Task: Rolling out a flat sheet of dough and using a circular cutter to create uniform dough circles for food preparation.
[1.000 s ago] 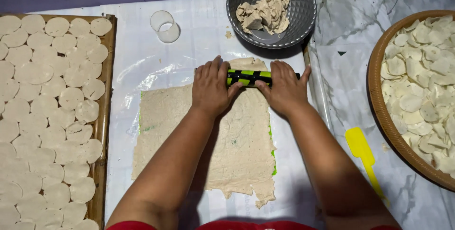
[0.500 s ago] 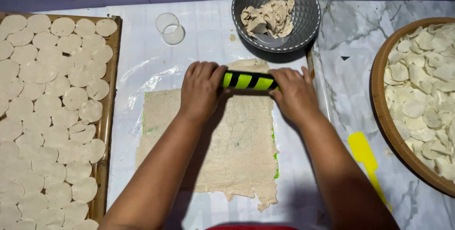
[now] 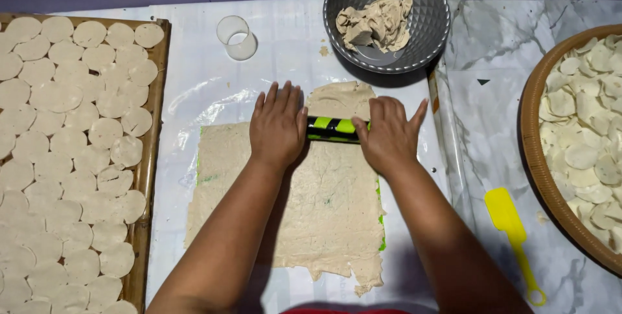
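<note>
Both hands and the roller are sitting a little nearer the person than half a second ago, so more of the dough's far tongue is showing beyond them. Going from the left, a wooden tray (image 3: pixel 158 126) is holding rows of pale cut dough rounds (image 3: pixel 71 152), and a clear round cutter (image 3: pixel 236 37) is lying just beyond its top corner on the plastic sheet (image 3: pixel 194 94). The left hand (image 3: pixel 277 126) is pressing flat, fingers together and stretched, on one end of the black-and-green striped rolling pin (image 3: pixel 332 129), which is lying crosswise on the far part of the flattened dough sheet (image 3: pixel 324 217). The right hand (image 3: pixel 389 134) is pressing flat on the other end. Behind them a grey bowl (image 3: pixel 427 35) is holding dough scraps (image 3: pixel 376 24). Further right, a yellow spatula (image 3: pixel 512 230) is lying near a round wooden tray (image 3: pixel 538 178) heaped with more rounds.
</note>
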